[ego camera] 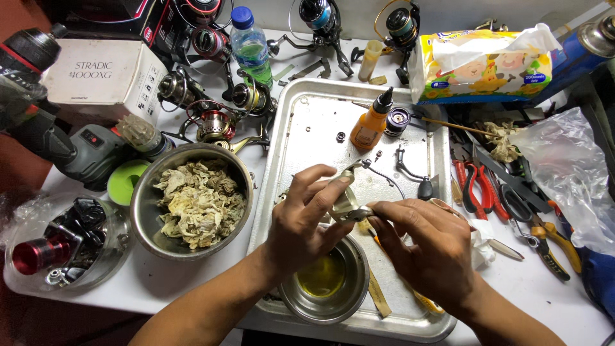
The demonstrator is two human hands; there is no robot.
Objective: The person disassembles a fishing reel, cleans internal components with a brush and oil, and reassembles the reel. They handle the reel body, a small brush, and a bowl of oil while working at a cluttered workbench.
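Observation:
My left hand (301, 221) and my right hand (426, 247) both grip a small metal fishing-reel part (349, 198) with a wire bail, held over a metal tray (301, 122). Right below the hands, a small steel bowl (323, 282) with yellowish oil sits on the tray. An orange oil bottle (371, 122) with a black nozzle stands at the tray's far side. Next to it lie a dark spool (398, 118) and a reel handle (416, 179).
A steel bowl (192, 202) of soiled tissue wads stands to the left. Several spinning reels (214, 122), a water bottle (250, 45) and a white box (102, 80) crowd the back left. A tissue pack (480, 64), red pliers (477, 186) and a plastic bag (570, 166) lie right.

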